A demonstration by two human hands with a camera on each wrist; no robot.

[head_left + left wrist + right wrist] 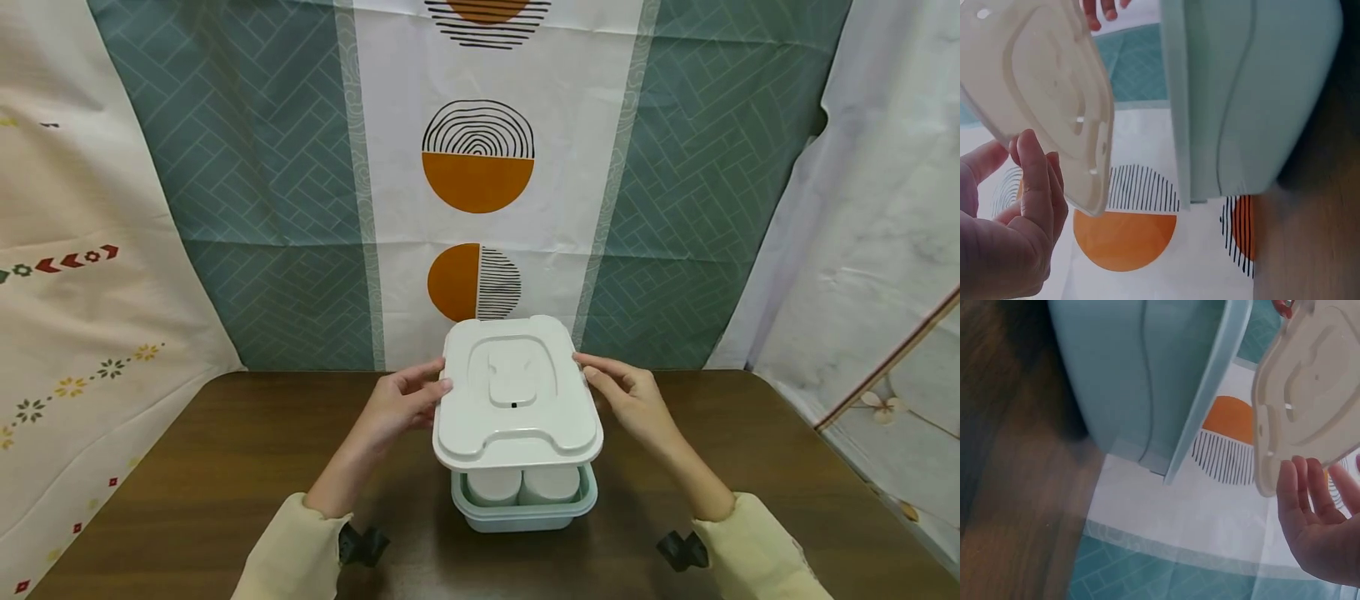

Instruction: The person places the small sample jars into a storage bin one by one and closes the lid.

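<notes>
A white rectangular lid (517, 433) hangs apart from and above a pale green-blue plastic box (521, 523). My left hand (403, 400) pinches the lid's left edge between thumb and fingers, and my right hand (628, 396) pinches the right edge. In the left wrist view the lid's underside (1054, 94) shows, and my left hand (1016, 212) is at its lower rim. On the other side, my right hand (1322, 519) holds the rim in the right wrist view. Two white rounded containers (493, 487) show inside the box's front; the lid hides the rest of the interior.
The box stands on a dark brown wooden table (285, 442). Behind the table hangs a patterned cloth (480, 225) in green and white with orange shapes. Pale patterned cloths hang at the left and right sides.
</notes>
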